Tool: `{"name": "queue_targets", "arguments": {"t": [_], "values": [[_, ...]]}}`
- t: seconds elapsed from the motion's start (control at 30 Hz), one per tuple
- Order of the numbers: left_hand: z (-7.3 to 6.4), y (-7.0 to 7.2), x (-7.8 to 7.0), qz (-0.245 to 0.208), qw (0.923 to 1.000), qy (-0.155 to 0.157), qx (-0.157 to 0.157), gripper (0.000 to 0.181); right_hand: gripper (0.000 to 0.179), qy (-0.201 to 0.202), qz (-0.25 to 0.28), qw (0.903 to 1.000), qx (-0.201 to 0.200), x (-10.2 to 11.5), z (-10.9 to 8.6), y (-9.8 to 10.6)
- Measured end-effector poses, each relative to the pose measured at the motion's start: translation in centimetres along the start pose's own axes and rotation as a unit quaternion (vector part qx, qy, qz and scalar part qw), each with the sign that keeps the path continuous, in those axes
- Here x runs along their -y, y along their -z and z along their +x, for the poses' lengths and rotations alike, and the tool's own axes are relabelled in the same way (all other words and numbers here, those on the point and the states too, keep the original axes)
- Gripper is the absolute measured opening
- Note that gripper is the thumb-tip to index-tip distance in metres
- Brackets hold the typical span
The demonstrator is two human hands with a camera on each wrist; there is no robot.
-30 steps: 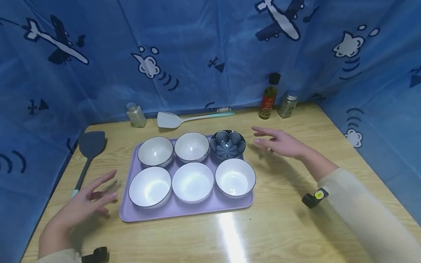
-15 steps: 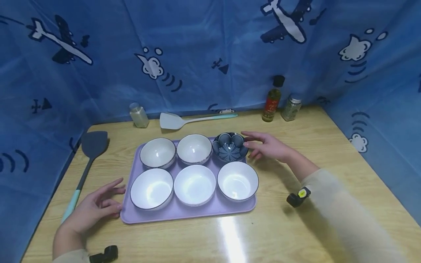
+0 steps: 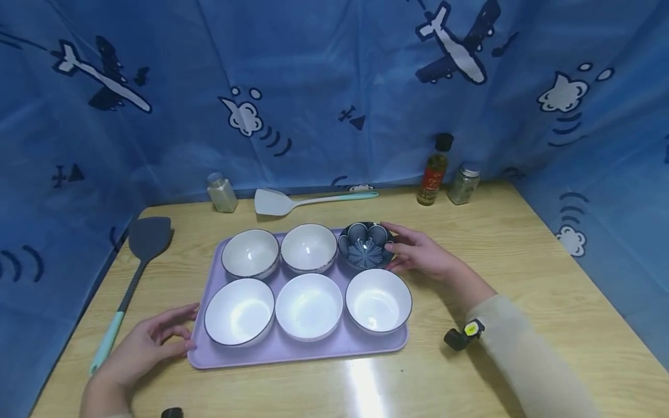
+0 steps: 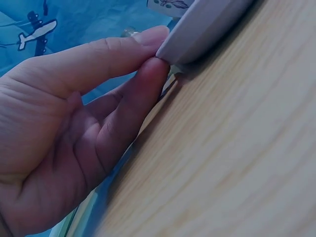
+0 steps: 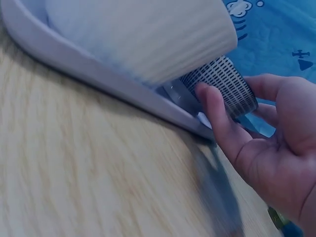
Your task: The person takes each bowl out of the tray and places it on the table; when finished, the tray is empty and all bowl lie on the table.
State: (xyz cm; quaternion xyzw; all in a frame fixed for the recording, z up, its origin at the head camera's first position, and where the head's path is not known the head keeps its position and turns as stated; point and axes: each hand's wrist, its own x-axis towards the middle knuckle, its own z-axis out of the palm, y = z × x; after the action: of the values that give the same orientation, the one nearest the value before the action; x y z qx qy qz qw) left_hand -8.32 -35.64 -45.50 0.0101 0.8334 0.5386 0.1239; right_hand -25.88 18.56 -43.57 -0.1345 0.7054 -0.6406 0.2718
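Observation:
A lilac tray [image 3: 313,355] holds several bowls in two rows. My left hand [image 3: 146,348] is at its near left corner; in the left wrist view the thumb and a finger pinch the tray's rim [image 4: 197,37]. At the tray's far right corner sits a small dark blue bowl [image 3: 364,254] with a petal pattern inside. My right hand [image 3: 424,255] holds this bowl by its right side, thumb in front and fingers behind. The right wrist view shows its dashed outer wall [image 5: 224,89]. A white bowl [image 3: 378,301] stands just in front of it.
A grey spatula [image 3: 148,244] lies left of the tray, a white spatula [image 3: 274,202] behind it. A glass shaker [image 3: 222,194] stands at the back left. An oil bottle [image 3: 432,177] and a spice jar [image 3: 463,186] stand at the back right, before a blue curtain [image 3: 313,87].
Both hands have moved inward: the left from beside the tray to its rim, the right from the air onto the dark blue bowl. The head view has shifted slightly.

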Motion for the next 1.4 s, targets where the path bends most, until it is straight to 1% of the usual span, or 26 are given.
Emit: {"name": "queue_targets", "arguments": {"t": [0.07,0.17,0.43,0.87,1.07,1.3,1.4], "values": [[-0.1,0.0,0.1,0.004,0.9999,0.01,-0.002,0.072,0.067,0.001,0.015,0.9999,-0.004,0.0,0.0,-0.2],[0.0,0.0,0.2,0.006,0.9999,0.015,0.001,0.072,0.067,-0.001,0.025,0.9996,-0.011,0.2,-0.1,-0.4],[0.1,0.1,0.2,-0.012,0.9997,0.019,0.002,0.073,0.066,-0.005,0.027,0.9994,-0.019,0.7,0.1,-0.6],[-0.1,0.0,-0.2,0.006,0.9992,0.038,-0.005,0.076,0.067,-0.007,0.045,0.9978,-0.048,0.7,-0.7,-1.1],[-0.2,0.2,-0.4,0.007,0.9988,0.047,-0.006,0.077,0.068,0.013,0.063,0.9965,-0.052,0.8,-1.0,-0.9],[-0.3,0.1,-0.3,0.003,0.9986,0.053,0.002,0.077,0.068,0.012,0.075,0.9936,-0.083,1.4,-1.7,-0.1],[-0.3,0.0,-0.4,0.0,0.9985,0.055,0.001,0.077,0.068,0.021,0.067,0.9928,-0.096,1.6,-1.8,0.7]]}}
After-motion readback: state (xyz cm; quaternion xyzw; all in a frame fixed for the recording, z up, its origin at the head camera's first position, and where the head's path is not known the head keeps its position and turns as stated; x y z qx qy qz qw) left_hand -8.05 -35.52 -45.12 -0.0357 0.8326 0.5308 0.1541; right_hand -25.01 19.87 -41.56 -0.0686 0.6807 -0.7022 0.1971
